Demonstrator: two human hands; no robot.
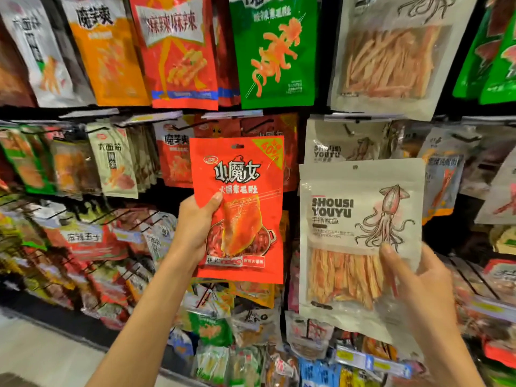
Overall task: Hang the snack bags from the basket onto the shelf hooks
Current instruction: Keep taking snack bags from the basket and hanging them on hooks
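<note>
- The flat, glossy red plastic snack bag point(237, 208) with white lettering stands upright near the middle of the view. A yellow triangle fills its 1 o'clock corner and a short hang slot is cut near its top edge.
- The left hand point(195, 227) grips this bag by its 8 o'clock edge. The thumb lies across the printed front and the fingers are curled out of sight behind it.
- The pale cream, matte snack pouch point(360, 238) sits at 3 o'clock of the red bag, just beside it and also upright. It carries a line drawing of a squid, a clear window showing orange shredded strips, and a small round hole at its top.
- The right hand point(418, 280) pinches the pouch at its 5 o'clock corner. The thumb tip presses on the front and the fingers are tucked behind.
- Thin black wire shelf hooks point(97, 128) jut from the shelf at 10 o'clock, loaded with rows of crinkled foil packets.
- A shiny green bag point(273, 48) with an orange squid skewer hangs at 12 o'clock.
- More cream squid pouches point(329, 141) hang behind the held one, at its 12 o'clock.
- Pale, smooth floor point(33, 344) shows at 7 o'clock.
</note>
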